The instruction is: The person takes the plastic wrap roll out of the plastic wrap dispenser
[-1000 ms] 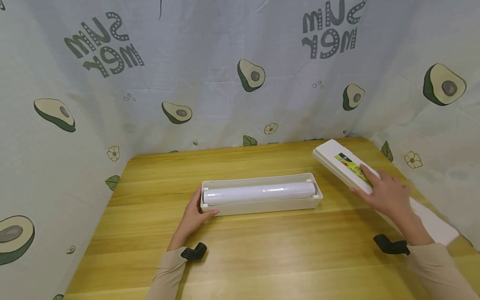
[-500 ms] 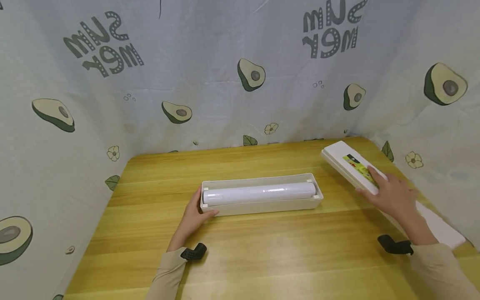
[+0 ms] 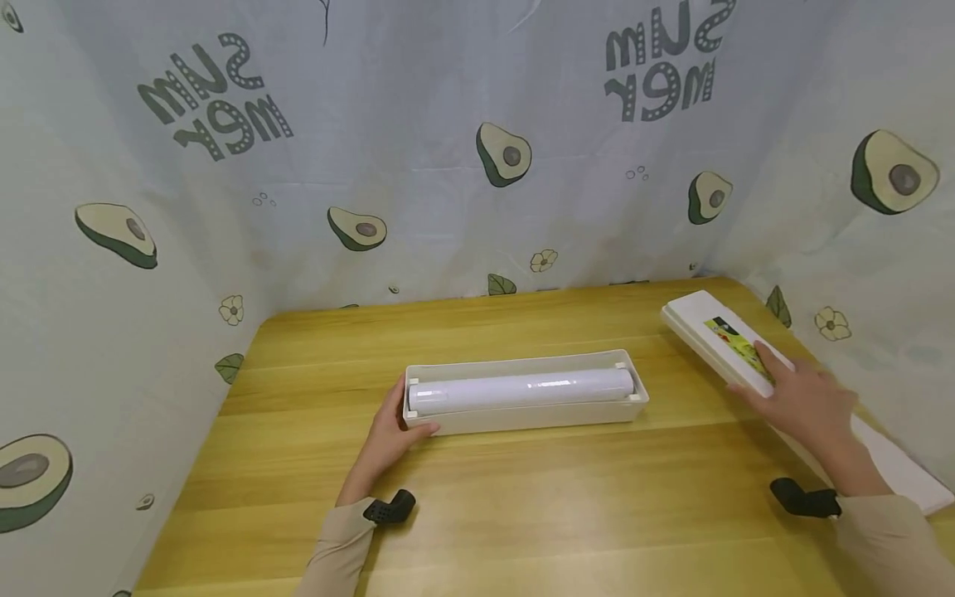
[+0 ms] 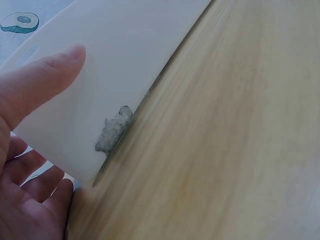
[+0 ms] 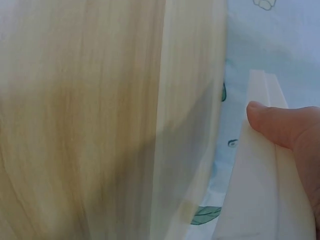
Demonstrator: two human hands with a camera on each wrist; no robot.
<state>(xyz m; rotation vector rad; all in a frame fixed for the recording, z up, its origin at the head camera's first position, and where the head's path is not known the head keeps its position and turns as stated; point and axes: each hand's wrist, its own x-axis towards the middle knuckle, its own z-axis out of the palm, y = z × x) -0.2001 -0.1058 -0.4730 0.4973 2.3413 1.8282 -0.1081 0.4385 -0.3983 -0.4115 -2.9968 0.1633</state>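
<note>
A long white plastic wrap box (image 3: pixel 522 419) stands lidless on the table in the head view. Inside it lies a shiny roll of plastic wrap (image 3: pixel 515 391). My left hand (image 3: pixel 384 439) holds the box's left end, and in the left wrist view its thumb (image 4: pixel 55 70) lies on the side wall beside a grey smudge (image 4: pixel 114 131) near the lower edge. At the right, my right hand (image 3: pixel 809 406) grips the long white lid (image 3: pixel 697 319), which bears a yellow and green label (image 3: pixel 739 344). The right wrist view shows the thumb (image 5: pixel 275 122) on the lid; the other fingers are hidden.
The wooden table (image 3: pixel 507 506) is bounded at the back and sides by a hanging cloth (image 3: pixel 418 124) with avocado prints. Its right edge runs close by the lid. Black wrist cameras (image 3: pixel 806 497) stick out from both sleeves.
My right hand has moved rightward and slightly toward me with the lid. The left hand and the box stay in place; the head view has shifted a little.
</note>
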